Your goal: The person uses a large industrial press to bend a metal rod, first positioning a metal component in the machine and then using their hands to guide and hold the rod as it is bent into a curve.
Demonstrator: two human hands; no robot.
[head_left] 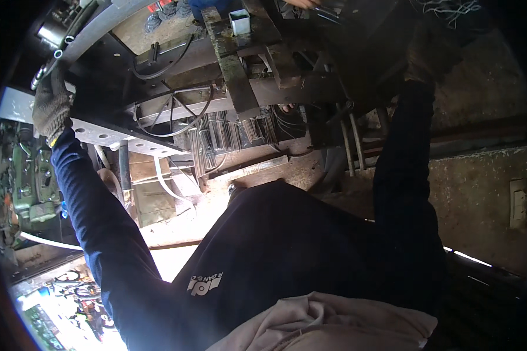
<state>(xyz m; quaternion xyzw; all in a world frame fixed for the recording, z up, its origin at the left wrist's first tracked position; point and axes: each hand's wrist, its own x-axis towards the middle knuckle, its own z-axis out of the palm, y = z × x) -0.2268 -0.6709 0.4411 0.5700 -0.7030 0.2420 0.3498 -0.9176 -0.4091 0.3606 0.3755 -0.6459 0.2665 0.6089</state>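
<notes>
My left hand, in a grey knitted glove, is raised at the far left. Its fingers are bent at a dark metal part beside a rod with a ring-shaped end; what they grip is hidden. A long flat metal bar slants up to the right just beyond it. Over at the right, my right hand reaches far forward into deep shadow. It appears gloved, and its fingers are too dark to make out. Between my arms, a half-round metal frame with spokes lies on the dark metal bench.
A square white container stands on a metal beam. Bundles of thin rods sit below. Another person's hand shows at the top edge. Green machinery is at left, tangled wire at upper right.
</notes>
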